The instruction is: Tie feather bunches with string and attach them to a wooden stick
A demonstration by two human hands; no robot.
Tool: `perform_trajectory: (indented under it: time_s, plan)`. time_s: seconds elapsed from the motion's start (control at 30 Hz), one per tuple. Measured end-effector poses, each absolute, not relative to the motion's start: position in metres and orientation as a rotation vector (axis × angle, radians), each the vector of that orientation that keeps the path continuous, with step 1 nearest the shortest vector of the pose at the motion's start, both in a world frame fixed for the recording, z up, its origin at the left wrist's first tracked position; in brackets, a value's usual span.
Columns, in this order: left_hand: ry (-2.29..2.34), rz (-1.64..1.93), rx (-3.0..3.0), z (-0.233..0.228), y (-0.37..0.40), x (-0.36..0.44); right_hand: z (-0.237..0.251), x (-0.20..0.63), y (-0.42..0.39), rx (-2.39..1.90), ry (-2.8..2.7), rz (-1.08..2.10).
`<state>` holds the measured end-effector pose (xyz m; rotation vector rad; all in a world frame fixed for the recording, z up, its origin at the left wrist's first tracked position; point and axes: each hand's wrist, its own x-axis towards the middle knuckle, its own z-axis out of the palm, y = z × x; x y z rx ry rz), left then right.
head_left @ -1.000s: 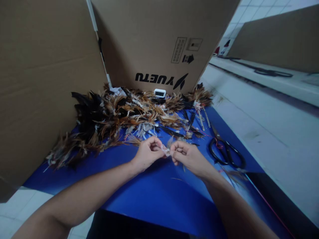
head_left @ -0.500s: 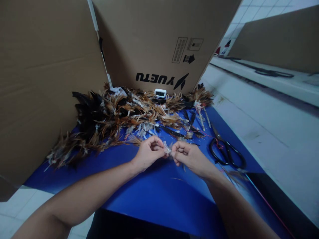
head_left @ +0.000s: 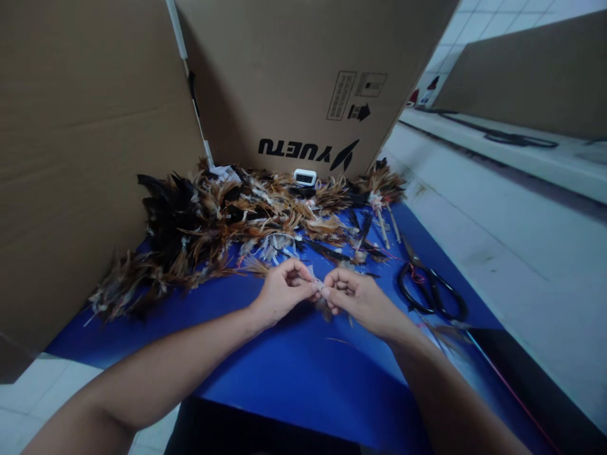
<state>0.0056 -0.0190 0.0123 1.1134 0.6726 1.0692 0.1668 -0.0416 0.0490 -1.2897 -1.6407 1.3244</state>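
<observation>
blue sheet (head_left: 294, 373) covers the table; near its middle the left hand (head_left: 283, 292) and right hand (head_left: 356, 296) meet fingertip to fingertip, both pinched shut on a small pale feather tuft (head_left: 318, 287) lying between them, equally near each. brown and black feathers (head_left: 227, 221) pile along the far edge; black scissors (head_left: 429, 287) lie rightward.

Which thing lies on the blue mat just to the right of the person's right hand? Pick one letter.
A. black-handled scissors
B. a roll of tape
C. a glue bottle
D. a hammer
A: the black-handled scissors lie flat on the blue mat, right of the right hand, which pinches a small feather tuft together with the left hand.
</observation>
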Motion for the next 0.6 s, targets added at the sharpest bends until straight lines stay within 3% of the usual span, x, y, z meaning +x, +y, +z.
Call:
perform_trajectory:
  time_s: [0.6]
  plan:
    - [0.692, 1.056, 1.117, 0.0151, -0.0195, 0.0051, 0.0541, 0.1665, -0.0419, -1.332, -1.636, 1.277]
